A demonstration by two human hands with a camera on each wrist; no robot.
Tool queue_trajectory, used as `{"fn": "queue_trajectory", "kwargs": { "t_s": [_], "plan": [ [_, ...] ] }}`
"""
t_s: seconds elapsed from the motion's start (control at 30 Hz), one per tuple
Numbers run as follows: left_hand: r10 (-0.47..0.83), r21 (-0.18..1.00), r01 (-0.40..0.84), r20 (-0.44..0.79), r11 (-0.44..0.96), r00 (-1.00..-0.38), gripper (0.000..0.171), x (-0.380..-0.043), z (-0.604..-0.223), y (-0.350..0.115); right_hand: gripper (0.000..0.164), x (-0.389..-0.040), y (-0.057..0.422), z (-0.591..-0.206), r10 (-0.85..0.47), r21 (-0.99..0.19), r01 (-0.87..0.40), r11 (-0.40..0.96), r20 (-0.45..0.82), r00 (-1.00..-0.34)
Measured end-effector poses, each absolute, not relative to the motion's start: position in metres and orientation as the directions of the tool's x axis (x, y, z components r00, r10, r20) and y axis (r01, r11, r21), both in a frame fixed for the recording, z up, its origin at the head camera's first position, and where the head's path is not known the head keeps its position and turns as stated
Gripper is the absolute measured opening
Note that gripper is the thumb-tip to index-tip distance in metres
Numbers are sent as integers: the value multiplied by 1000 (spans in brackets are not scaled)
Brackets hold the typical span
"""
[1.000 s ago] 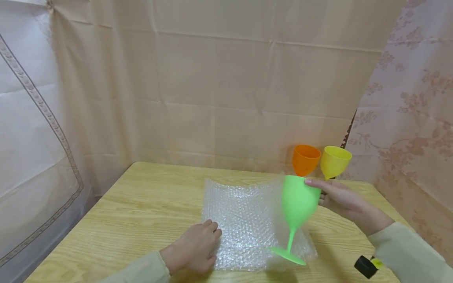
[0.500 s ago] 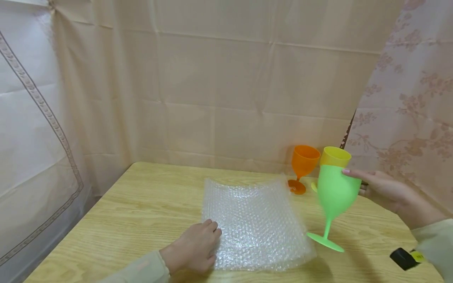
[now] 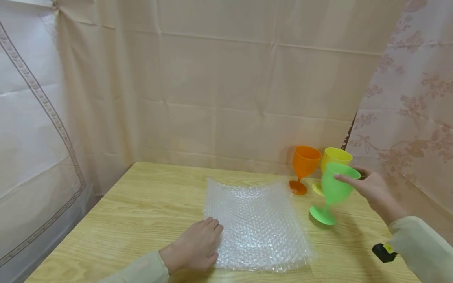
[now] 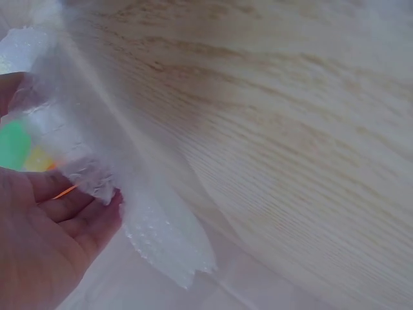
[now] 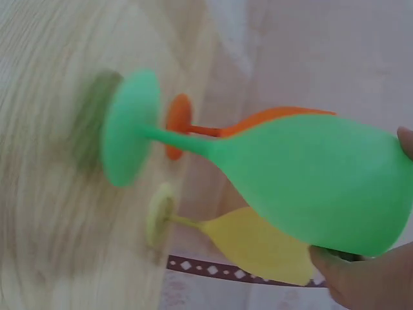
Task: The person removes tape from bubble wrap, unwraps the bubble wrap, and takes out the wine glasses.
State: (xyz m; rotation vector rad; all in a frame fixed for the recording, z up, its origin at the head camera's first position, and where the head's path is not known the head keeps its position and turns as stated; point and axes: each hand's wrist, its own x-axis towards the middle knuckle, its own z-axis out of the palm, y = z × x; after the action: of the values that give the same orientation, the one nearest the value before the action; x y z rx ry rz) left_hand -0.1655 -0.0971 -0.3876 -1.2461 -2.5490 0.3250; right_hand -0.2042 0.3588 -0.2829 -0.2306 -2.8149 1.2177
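My right hand point(image 3: 376, 193) grips a green goblet point(image 3: 337, 185) by its bowl, thumb on the near side. In the right wrist view the goblet's foot point(image 5: 132, 129) hangs just off the table, over its shadow. An orange goblet point(image 3: 305, 162) and a yellow goblet point(image 3: 336, 155) stand upright behind it; the green one partly covers the yellow. My left hand point(image 3: 196, 244) holds the left edge of a sheet of bubble wrap point(image 3: 258, 228) that lies on the table. In the left wrist view, curled fingers point(image 4: 84, 223) pinch the wrap point(image 4: 84, 135).
The wooden table point(image 3: 148, 200) carries everything. A beige curtain point(image 3: 212, 98) hangs behind its back edge, and a floral cloth point(image 3: 417, 129) hangs at the right. A pale sheet point(image 3: 32, 137) hangs on the left. A small black object point(image 3: 383, 252) shows beneath the right sleeve.
My right hand has carried the green goblet rightward from over the bubble wrap, then back and down toward the table near the yellow goblet. The left hand has stayed on the wrap.
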Motion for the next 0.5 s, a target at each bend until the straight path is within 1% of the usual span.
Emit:
{"fn": "queue_trajectory", "kwargs": {
  "t_s": [0.17, 0.23, 0.4, 0.5],
  "plan": [
    [786, -293, 731, 171, 616, -594, 54, -163, -385, -97, 96, -215, 352, -297, 258, -747, 95, 658, 105, -960],
    [781, -243, 742, 188, 625, -596, 57, -162, -384, -98, 97, -218, 350, -300, 289, -760, 98, 643, 121, -950],
    [755, -87, 768, 287, 634, -590, 60, -160, -383, -101, 98, -225, 346, -304, 334, -783, 104, 613, 137, -933],
    [739, -34, 774, 330, 632, -588, 61, -160, -382, -102, 99, -227, 346, -308, 344, -785, 108, 610, 140, -928]
  ]
}}
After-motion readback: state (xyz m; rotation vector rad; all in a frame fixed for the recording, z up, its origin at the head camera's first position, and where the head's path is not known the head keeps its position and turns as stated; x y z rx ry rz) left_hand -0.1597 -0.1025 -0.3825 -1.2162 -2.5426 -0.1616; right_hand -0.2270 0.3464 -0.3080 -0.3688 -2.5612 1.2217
